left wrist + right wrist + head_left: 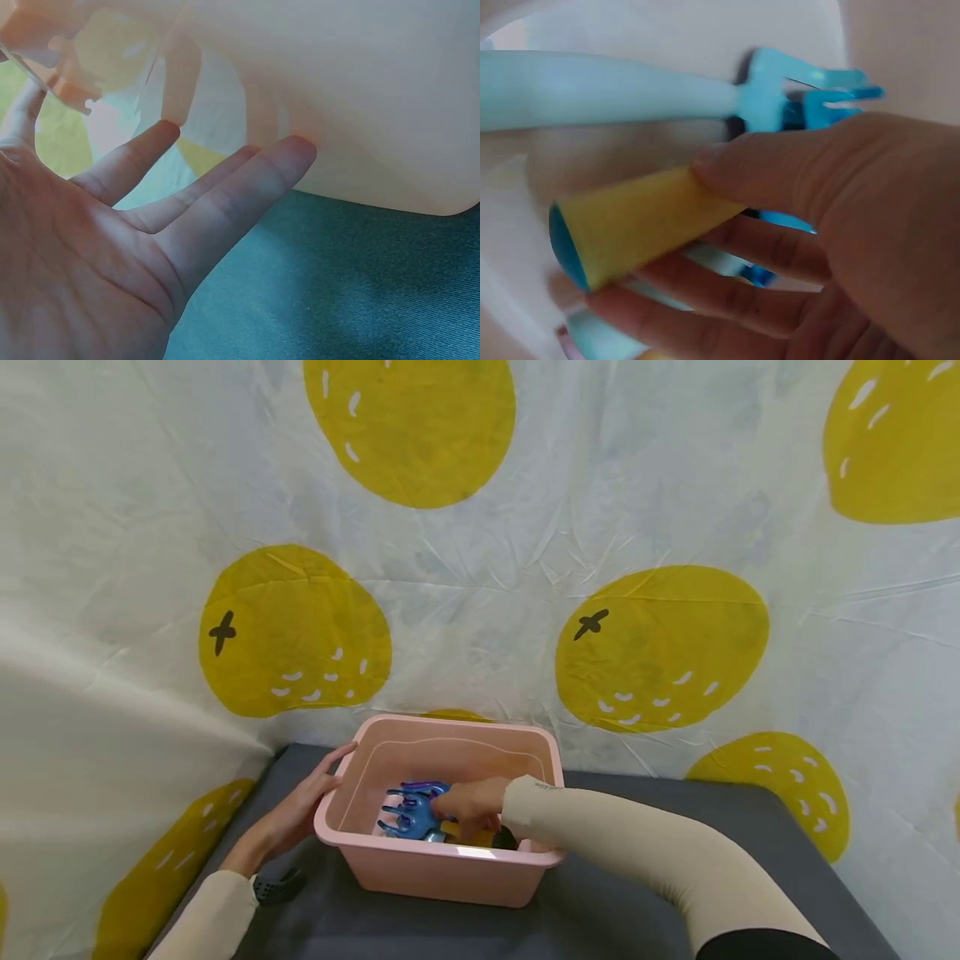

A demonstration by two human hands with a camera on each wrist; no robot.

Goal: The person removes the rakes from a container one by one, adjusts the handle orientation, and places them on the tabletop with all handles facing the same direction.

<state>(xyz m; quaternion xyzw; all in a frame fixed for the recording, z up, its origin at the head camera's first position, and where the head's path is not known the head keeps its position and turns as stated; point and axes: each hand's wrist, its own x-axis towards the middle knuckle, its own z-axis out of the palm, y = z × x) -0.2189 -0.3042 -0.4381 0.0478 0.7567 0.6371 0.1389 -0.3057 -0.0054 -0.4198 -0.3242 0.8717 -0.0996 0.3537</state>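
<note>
A pink plastic bin (442, 875) stands on the dark tabletop. My right hand (472, 802) reaches inside it. In the right wrist view, the thumb and fingers grip a yellow handle (641, 217) with a dark blue-green end; its other end is hidden by the hand. Beside it lies a tool with a pale blue handle (630, 94) and a blue pronged head (765, 90). Blue pronged pieces (408, 814) also show in the head view, left of the hand. My left hand (300, 806) touches the bin's left side near the rim, fingers extended (247, 187).
Below the yellow handle, another pale blue handle (604, 334) lies partly hidden in the bin. A cloth with yellow fruit shapes (480, 643) hangs behind and left of the dark table (622, 893). The bin's walls surround the right hand.
</note>
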